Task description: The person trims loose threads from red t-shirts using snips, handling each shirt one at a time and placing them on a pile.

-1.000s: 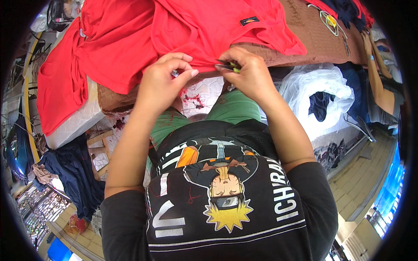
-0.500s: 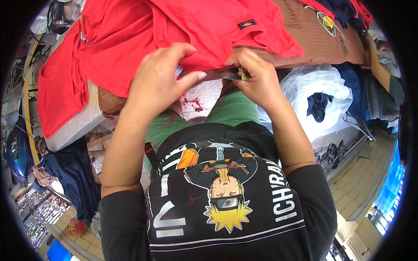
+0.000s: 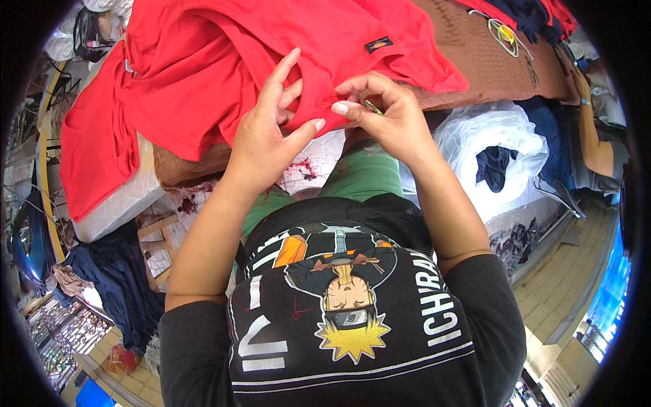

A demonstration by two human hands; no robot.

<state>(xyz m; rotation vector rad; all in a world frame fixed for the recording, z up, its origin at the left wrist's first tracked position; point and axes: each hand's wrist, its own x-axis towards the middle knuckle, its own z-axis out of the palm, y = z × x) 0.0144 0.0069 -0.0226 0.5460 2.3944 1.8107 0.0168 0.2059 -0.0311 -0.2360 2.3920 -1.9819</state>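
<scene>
A red garment (image 3: 203, 74) with a small dark label is spread over the table in front of me. My left hand (image 3: 268, 122) is at its near edge, index finger and thumb stretched apart, the other fingers partly behind a narrow red band. My right hand (image 3: 390, 115) is closed, thumb and index finger close together at the cloth beside that band. Tucked within it is a small yellow-green tool (image 3: 371, 106), seemingly thread snips, mostly hidden by the fingers.
The table has a brown cover (image 3: 488, 64). A cord with a yellow piece (image 3: 505, 32) lies at its far right. Right of my knees stands a white plastic bag (image 3: 454, 136) with dark cloth in it. Another person's arm (image 3: 590, 136) shows at the right edge.
The snips' dark blades, visible before, are now out of sight. My right hand has turned and moved left onto the cloth; my left hand has shifted right, its index finger now raised.
</scene>
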